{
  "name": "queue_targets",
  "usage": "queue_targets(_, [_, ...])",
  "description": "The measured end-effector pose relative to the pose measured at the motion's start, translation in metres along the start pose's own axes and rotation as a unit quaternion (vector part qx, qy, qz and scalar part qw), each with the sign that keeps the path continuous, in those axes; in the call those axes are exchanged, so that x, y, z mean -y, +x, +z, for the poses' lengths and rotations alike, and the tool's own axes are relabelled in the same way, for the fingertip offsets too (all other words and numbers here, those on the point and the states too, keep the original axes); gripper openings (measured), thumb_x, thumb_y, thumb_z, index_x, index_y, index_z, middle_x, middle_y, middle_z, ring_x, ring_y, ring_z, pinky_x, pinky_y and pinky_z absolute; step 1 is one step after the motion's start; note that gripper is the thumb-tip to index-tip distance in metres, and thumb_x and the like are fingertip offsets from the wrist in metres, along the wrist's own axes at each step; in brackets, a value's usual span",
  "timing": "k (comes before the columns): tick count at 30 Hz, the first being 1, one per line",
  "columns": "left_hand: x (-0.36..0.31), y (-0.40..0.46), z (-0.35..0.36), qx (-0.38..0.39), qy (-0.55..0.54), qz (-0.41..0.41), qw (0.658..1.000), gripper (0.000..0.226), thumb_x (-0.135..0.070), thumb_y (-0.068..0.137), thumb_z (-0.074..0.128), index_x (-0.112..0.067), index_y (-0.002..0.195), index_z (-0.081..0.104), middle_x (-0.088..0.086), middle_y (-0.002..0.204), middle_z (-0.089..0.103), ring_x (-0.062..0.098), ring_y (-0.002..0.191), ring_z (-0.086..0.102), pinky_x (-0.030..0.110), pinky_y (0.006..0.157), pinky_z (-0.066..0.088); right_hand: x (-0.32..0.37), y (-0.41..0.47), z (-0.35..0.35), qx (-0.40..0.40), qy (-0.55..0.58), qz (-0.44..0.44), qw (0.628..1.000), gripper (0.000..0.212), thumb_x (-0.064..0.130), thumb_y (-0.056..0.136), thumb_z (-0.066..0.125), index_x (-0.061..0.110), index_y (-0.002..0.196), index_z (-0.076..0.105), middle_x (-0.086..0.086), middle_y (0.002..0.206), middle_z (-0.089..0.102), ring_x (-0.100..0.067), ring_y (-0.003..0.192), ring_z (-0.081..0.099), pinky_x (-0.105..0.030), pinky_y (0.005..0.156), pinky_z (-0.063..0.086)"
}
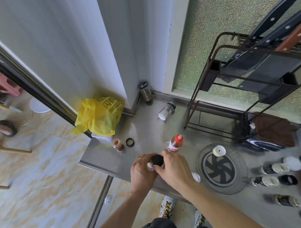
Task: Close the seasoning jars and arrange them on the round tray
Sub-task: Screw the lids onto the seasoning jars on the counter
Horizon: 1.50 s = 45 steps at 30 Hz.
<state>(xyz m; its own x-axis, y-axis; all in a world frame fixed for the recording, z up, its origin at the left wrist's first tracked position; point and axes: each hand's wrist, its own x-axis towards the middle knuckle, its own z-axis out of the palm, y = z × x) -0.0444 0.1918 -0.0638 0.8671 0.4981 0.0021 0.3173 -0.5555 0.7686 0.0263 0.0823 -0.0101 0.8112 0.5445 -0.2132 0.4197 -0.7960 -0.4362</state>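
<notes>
My left hand [142, 173] grips a small seasoning jar [150, 165] near the counter's front edge, and my right hand [173, 167] holds its black lid [157, 160] on top. The clear round tray [222, 167] lies to the right with a white-capped jar [219, 150] on its far rim. An open jar of red seasoning [118, 145] stands to the left, beside a loose black lid ring [130, 142]. A red-capped bottle [176, 142] stands just behind my hands. Several jars [272, 168] lie on their sides at the right. A clear jar [166, 111] lies farther back.
A yellow plastic bag [98, 114] sits at the counter's left corner. A steel-lidded jar [145, 91] stands against the wall. A dark wire knife rack [247, 86] fills the back right. A white lid [196, 176] lies beside the tray. The counter edge drops to tiled floor on the left.
</notes>
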Motion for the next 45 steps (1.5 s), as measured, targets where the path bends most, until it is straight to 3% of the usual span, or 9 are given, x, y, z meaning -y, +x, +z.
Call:
queue_targets(10, [0.028,0.020,0.036,0.061,0.013,-0.097,0.993,0.040,-0.004,0.075,0.065,-0.029,0.106,0.070,-0.007,0.096,0.076,0.016,0.088,0.070,0.029,0.076,0.055,-0.010,0.038,0.041,0.040,-0.018,0.058,0.997,0.038,0.040,0.086,0.072,0.013,0.108,0.056,-0.008,0.108,0.070,-0.029,0.102,0.068,-0.036,0.076,0.051])
queue_targets(15, [0.040,0.015,0.037,0.077,0.009,-0.095,0.992,0.056,0.001,0.079,0.055,-0.024,0.128,0.062,0.000,0.117,0.073,0.023,0.108,0.068,0.034,0.088,0.054,-0.016,0.039,0.051,0.058,-0.019,0.061,0.996,0.034,0.040,0.087,0.068,0.015,0.107,0.055,-0.007,0.105,0.069,-0.030,0.097,0.068,-0.038,0.073,0.053])
queue_targets(21, [0.057,0.024,-0.012,-0.116,0.048,-0.125,0.984,0.067,0.013,0.069,0.057,-0.013,0.130,0.055,0.005,0.124,0.055,0.029,0.108,0.058,0.040,0.087,0.051,0.006,0.043,0.031,0.006,-0.105,0.003,0.994,0.062,0.064,0.080,0.063,0.021,0.123,0.054,-0.002,0.109,0.059,-0.026,0.102,0.063,-0.038,0.071,0.055])
queue_targets(24, [0.073,0.040,-0.034,-0.168,0.066,-0.137,0.974,0.059,-0.001,0.076,0.070,-0.017,0.129,0.052,0.003,0.124,0.045,0.032,0.108,0.056,0.043,0.082,0.052,0.030,0.067,0.035,0.008,-0.088,-0.088,0.992,0.046,0.045,0.089,0.065,0.021,0.126,0.054,-0.005,0.115,0.057,-0.028,0.107,0.058,-0.038,0.080,0.053])
queue_targets(29, [0.102,0.065,-0.043,-0.112,0.091,-0.151,0.978,0.060,-0.022,0.087,0.073,-0.031,0.139,0.044,0.005,0.142,0.039,0.032,0.115,0.056,0.042,0.081,0.055,0.064,0.122,0.084,0.094,-0.132,-0.125,0.979,0.053,0.016,0.091,0.064,0.022,0.138,0.041,-0.006,0.128,0.045,-0.032,0.111,0.053,-0.036,0.074,0.045])
queue_targets(33, [0.117,0.078,-0.041,-0.069,0.090,-0.117,0.987,0.053,-0.018,0.087,0.074,-0.027,0.134,0.050,0.001,0.127,0.059,0.027,0.105,0.062,0.031,0.075,0.046,0.071,0.151,0.120,0.165,-0.172,-0.091,0.967,0.070,0.008,0.083,0.073,0.018,0.142,0.036,-0.011,0.136,0.040,-0.037,0.113,0.053,-0.041,0.078,0.050])
queue_targets(38, [0.120,0.082,-0.041,-0.103,0.084,-0.106,0.985,0.032,-0.020,0.090,0.072,-0.019,0.118,0.056,-0.001,0.091,0.071,0.028,0.080,0.067,0.029,0.065,0.041,0.073,0.166,0.130,0.160,-0.183,-0.082,0.967,0.043,0.001,0.086,0.067,0.011,0.124,0.051,-0.014,0.130,0.043,-0.036,0.115,0.052,-0.041,0.085,0.050])
queue_targets(42, [0.103,0.076,-0.051,-0.125,0.050,-0.120,0.984,0.031,-0.020,0.084,0.076,-0.024,0.106,0.056,-0.007,0.089,0.073,0.023,0.080,0.070,0.038,0.069,0.055,0.074,0.154,0.096,0.112,-0.083,-0.054,0.989,0.038,-0.003,0.084,0.066,0.013,0.114,0.050,-0.013,0.118,0.047,-0.036,0.094,0.060,-0.037,0.072,0.042])
queue_targets(45, [0.073,0.068,-0.065,-0.131,0.012,-0.118,0.984,0.032,-0.018,0.077,0.081,-0.025,0.103,0.063,-0.011,0.094,0.075,0.018,0.085,0.070,0.040,0.076,0.058,0.068,0.128,0.046,0.080,0.046,-0.027,0.995,0.041,0.001,0.077,0.070,0.023,0.102,0.047,-0.003,0.105,0.045,-0.023,0.073,0.050,-0.029,0.066,0.038])
